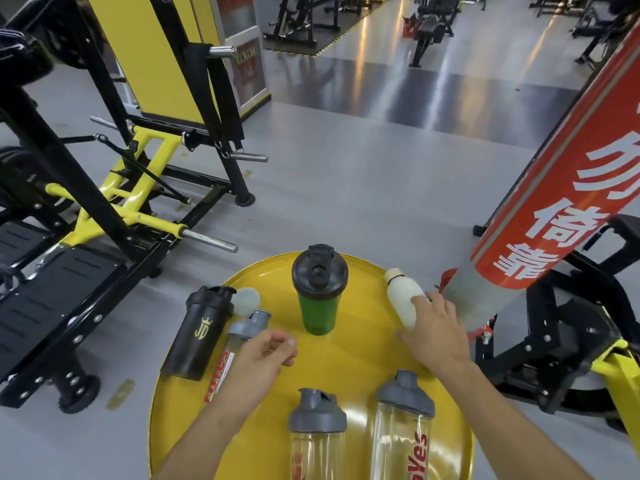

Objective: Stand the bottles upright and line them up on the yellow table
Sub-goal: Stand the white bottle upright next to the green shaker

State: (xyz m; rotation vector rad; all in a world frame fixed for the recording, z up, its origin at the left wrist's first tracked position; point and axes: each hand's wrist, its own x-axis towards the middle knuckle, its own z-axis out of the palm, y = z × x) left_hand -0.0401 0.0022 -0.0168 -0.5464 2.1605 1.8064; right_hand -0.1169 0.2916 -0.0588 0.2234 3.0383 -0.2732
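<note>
On the round yellow table [349, 355], a green shaker with a black lid [319, 292] stands upright at the back middle. Two clear bottles with grey lids [318, 434] [403, 424] stand upright at the front. A black shaker [199, 336] lies at the left edge, with a clear grey-lidded bottle [242, 336] lying beside it. My left hand [258, 363] hovers over that bottle, fingers loosely curled and holding nothing. A white bottle [401, 297] appears to lie on its side at the right, cap pointing away. My right hand [438, 336] wraps around its base.
A pale round ball [246, 301] sits by the black shaker's top. A red-banded pillar [540, 216] leans close to the table's right. Black and yellow gym machines [114, 209] stand to the left, and a black frame [554, 341] stands at the right. Grey floor lies beyond.
</note>
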